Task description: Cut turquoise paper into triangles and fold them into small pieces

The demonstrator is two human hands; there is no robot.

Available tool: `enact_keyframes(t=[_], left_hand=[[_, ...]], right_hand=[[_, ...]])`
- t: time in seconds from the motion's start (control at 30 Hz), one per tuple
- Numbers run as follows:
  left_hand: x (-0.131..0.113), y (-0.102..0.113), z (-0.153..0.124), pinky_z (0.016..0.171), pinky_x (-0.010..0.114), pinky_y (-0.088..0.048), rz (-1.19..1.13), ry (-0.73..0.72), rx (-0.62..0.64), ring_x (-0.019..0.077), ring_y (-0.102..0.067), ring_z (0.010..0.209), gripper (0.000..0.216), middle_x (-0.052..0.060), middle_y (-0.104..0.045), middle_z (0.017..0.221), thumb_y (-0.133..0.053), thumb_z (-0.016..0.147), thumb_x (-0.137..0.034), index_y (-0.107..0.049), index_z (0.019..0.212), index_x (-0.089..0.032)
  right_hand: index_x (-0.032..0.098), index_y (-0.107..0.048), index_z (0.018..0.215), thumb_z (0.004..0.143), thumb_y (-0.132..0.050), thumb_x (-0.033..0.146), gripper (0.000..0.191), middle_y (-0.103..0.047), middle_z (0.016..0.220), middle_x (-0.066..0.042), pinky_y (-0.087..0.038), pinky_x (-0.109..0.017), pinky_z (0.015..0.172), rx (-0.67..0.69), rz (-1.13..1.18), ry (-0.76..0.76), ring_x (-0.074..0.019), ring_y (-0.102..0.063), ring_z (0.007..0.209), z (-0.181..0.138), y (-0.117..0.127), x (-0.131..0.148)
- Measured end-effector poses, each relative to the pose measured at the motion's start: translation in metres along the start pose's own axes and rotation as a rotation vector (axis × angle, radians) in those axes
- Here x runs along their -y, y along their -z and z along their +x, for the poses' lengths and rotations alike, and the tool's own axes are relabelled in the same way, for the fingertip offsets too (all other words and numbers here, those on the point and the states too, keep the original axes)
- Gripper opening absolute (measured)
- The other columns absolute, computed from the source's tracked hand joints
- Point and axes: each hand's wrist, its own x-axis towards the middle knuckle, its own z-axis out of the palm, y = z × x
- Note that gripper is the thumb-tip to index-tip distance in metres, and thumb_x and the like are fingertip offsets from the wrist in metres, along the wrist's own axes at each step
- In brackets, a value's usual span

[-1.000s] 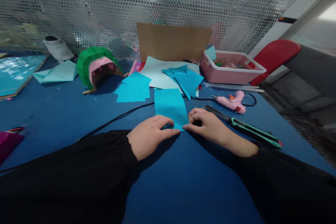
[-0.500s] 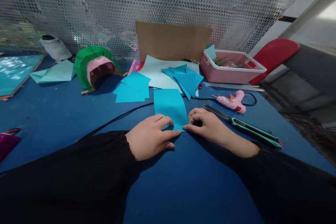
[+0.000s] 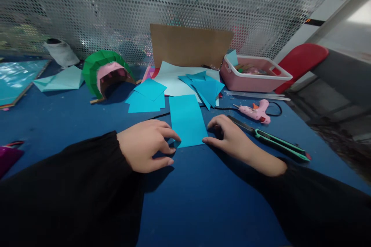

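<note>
A rectangular sheet of bright blue paper (image 3: pixel 188 120) lies flat on the blue table between my two hands. The fingers of my left hand (image 3: pixel 150 144) are apart, and a fingertip touches the sheet's near left corner. On the other side, my right hand (image 3: pixel 228 137) is curved, with thumb and index apart; the thumb rests at the near right corner. Beyond the sheet, to the left, lie several blue paper squares (image 3: pixel 147 100). Folded blue paper pieces (image 3: pixel 204 85) lie on a pale sheet (image 3: pixel 171 79) behind it.
Right of my right hand lies a green utility knife (image 3: pixel 281 144), blade out, near a pink glue gun (image 3: pixel 257 112). A pink basket (image 3: pixel 255 79), a cardboard sheet (image 3: pixel 191 46) and a green-and-pink paper arch (image 3: pixel 104 71) stand at the back. A black cord runs behind the paper.
My left hand has moved left from the middle of the paper's near edge to its left corner. The paper now lies flatter. My right hand has hardly moved.
</note>
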Motion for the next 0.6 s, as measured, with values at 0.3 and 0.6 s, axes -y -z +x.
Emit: enact_keyframes(t=[0.3, 0.6], left_hand=[[0.001, 0.000, 0.001, 0.082, 0.041, -0.045, -0.023, -0.005, 0.016, 0.0246, -0.060, 0.092, 0.024, 0.004, -0.070, 0.107, -0.055, 0.083, -0.035, -0.076, 0.074, -0.026], [0.000, 0.003, 0.000, 0.081, 0.041, -0.047, 0.015, 0.010, 0.048, 0.0254, -0.060, 0.094, 0.028, 0.004, -0.070, 0.110, -0.052, 0.085, -0.037, -0.077, 0.077, -0.025]], right_hand=[[0.021, -0.063, 0.115, 0.094, -0.037, 0.009, 0.036, -0.066, 0.105, -0.012, -0.050, -0.036, 0.079, 0.126, -0.225, 0.635, -0.0209, -0.059, 0.093, -0.007, -0.016, 0.025], [0.019, -0.072, 0.097, 0.095, -0.042, 0.017, 0.031, -0.069, 0.099, -0.011, -0.051, -0.041, 0.074, 0.080, -0.426, 0.630, -0.0245, -0.060, 0.089, -0.012, 0.000, 0.027]])
